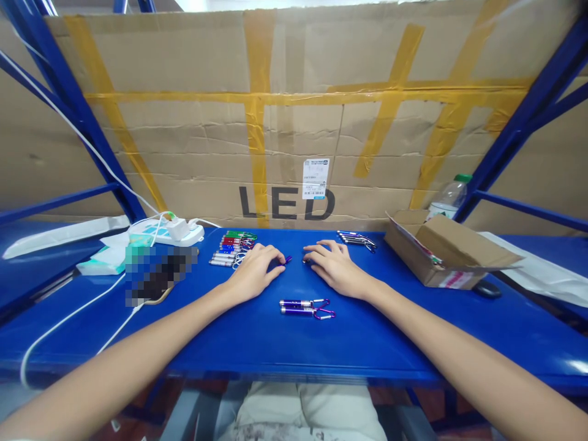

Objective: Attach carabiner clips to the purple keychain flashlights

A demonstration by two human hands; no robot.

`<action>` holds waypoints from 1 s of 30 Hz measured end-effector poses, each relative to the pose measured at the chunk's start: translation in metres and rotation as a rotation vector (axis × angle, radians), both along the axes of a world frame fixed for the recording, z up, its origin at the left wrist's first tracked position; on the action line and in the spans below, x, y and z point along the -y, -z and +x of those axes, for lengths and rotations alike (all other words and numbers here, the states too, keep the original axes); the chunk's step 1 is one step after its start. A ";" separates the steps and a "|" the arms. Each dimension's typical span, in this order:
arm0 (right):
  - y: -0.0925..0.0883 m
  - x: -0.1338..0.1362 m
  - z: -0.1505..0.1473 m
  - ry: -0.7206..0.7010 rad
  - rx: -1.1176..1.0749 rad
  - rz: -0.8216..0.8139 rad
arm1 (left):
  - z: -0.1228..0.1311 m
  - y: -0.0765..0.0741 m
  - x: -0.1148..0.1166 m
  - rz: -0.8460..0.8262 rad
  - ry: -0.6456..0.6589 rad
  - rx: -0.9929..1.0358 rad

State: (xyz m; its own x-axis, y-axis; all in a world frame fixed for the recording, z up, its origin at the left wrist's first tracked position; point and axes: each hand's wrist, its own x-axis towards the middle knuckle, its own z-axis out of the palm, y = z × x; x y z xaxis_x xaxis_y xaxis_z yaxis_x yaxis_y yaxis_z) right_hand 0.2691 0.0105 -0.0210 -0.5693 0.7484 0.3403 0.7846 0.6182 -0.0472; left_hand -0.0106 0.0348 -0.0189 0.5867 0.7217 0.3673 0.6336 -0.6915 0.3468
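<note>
My left hand (257,269) is over the middle of the blue table, thumb and fingers curled together. A small purple piece (288,260) pokes out at their tips; the rest of it is hidden. Facing it, my right hand (334,267) has its fingers bent down, with a tiny dark end (304,261) showing under the fingertips. Closer to me lie two purple keychain flashlights (296,307) with purple carabiner clips, side by side. Beyond my left hand is a row of silver, blue, red and green flashlights (228,250). Several black ones (356,239) lie beyond my right hand.
An opened cardboard box (413,257) stands at the right, with a green-capped bottle (448,199) behind it and a dark object (487,289) beside it. At the left are a phone (158,297), a power strip (190,234) and white cables. Large cardboard (206,153) walls the back.
</note>
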 end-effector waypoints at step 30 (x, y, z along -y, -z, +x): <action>-0.010 0.005 -0.002 -0.080 -0.626 -0.248 | 0.004 -0.004 0.007 -0.209 0.069 0.243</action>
